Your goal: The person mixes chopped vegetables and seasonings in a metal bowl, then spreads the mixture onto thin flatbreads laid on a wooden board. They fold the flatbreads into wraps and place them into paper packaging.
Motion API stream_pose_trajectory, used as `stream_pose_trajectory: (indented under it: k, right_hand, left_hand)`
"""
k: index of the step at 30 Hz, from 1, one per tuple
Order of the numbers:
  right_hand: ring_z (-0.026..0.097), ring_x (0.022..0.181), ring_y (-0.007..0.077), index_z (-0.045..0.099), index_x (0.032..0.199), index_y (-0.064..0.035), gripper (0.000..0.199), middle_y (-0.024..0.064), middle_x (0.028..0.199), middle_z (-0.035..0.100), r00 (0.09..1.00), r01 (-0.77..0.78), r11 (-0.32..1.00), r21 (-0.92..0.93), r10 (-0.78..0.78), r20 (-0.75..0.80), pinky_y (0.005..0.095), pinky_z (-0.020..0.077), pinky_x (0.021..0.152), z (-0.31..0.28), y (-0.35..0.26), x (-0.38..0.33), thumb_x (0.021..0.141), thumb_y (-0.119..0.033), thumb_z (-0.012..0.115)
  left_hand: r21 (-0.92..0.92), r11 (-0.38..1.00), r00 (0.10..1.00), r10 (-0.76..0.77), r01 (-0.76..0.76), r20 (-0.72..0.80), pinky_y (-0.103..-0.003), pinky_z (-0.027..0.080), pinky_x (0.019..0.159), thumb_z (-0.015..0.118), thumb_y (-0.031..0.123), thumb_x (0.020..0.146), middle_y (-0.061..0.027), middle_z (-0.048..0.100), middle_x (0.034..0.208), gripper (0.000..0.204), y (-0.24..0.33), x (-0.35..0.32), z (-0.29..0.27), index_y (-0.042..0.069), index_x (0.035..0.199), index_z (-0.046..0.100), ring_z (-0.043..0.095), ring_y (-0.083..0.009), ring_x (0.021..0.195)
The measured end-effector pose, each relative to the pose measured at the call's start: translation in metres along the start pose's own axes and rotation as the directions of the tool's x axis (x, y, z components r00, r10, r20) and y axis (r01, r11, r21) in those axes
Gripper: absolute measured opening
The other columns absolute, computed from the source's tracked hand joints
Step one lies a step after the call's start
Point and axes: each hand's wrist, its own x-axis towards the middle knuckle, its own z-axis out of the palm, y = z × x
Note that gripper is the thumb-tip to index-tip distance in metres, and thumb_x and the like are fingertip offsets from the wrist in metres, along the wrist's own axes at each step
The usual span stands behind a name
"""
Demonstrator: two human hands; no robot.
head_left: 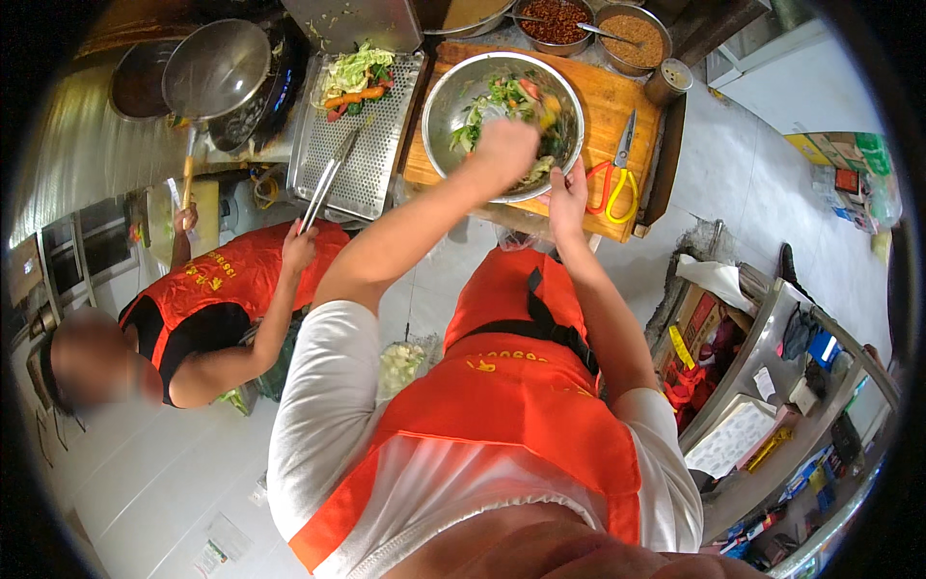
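Head view: our left hand [505,145] is down inside the bowl [446,96], fingers buried in the greens [502,95], so we cannot tell their grip. Our right hand [568,196] clasps the rim at five o'clock. Scissors [617,174] lie at three o'clock.

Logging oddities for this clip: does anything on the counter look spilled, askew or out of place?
Little stands out. Vegetable scraps are scattered on the steel surface behind the perforated tray. The scissors lie flat on the cutting board, clear of the bowl. Nothing looks damaged.
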Motion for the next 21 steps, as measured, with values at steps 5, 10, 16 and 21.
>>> stream_pose_trajectory:
  k: [5, 10, 16, 21]
  right_hand:
    - [0.055, 0.071, 0.0059, 0.040, 0.140, -0.0083, 0.044, 0.0022, 0.099, 0.060, 0.998, 0.066, 0.998, 0.007, -0.066, -0.008, 0.0202, 0.0479, 0.051, -0.006, 0.004, -0.002, 0.096, -0.004, 0.045]
    - [0.054, 0.068, 0.0055, 0.042, 0.136, -0.0069, 0.040, 0.0015, 0.092, 0.060, 0.998, 0.055, 0.998, 0.044, -0.053, -0.037, 0.0198, 0.0446, 0.049, 0.014, 0.004, -0.013, 0.096, -0.003, 0.046]
    - [0.056, 0.072, 0.0064, 0.040, 0.137, -0.0050, 0.042, 0.0032, 0.101, 0.061, 0.988, 0.153, 0.978, 0.146, -0.150, -0.029, 0.0213, 0.0488, 0.052, 0.003, 0.008, -0.005, 0.096, -0.001, 0.044]
    - [0.058, 0.077, 0.0077, 0.040, 0.138, -0.0065, 0.043, 0.0046, 0.106, 0.061, 0.997, 0.069, 0.995, 0.079, -0.071, 0.024, 0.0216, 0.0514, 0.054, 0.001, 0.002, 0.008, 0.096, -0.001, 0.044]
  left_hand:
    - [-0.020, 0.984, 0.960, -0.169, 0.178, 0.224, -0.040, 0.056, 0.062, 0.058, 0.021, 0.086, -0.0145, 0.071, 0.077, 0.021, -0.043, -0.020, -0.029, 0.007, 0.089, 0.073, 0.071, -0.0304, 0.074]
    - [-0.119, 0.972, 0.973, -0.185, 0.201, 0.137, -0.048, 0.054, 0.072, 0.053, 0.026, 0.087, -0.0197, 0.069, 0.080, 0.026, -0.001, -0.016, 0.018, 0.007, 0.090, 0.071, 0.068, -0.0380, 0.078]
    - [-0.007, 0.889, 0.889, -0.457, 0.457, 0.029, -0.045, 0.055, 0.070, 0.055, 0.025, 0.088, -0.0155, 0.070, 0.082, 0.023, -0.083, -0.031, -0.009, 0.008, 0.088, 0.072, 0.069, -0.0321, 0.078]
    - [-0.023, 0.971, 0.971, -0.237, 0.237, -0.018, -0.044, 0.055, 0.064, 0.056, 0.023, 0.088, -0.0165, 0.069, 0.076, 0.021, -0.041, -0.005, 0.020, 0.009, 0.087, 0.071, 0.069, -0.0333, 0.073]
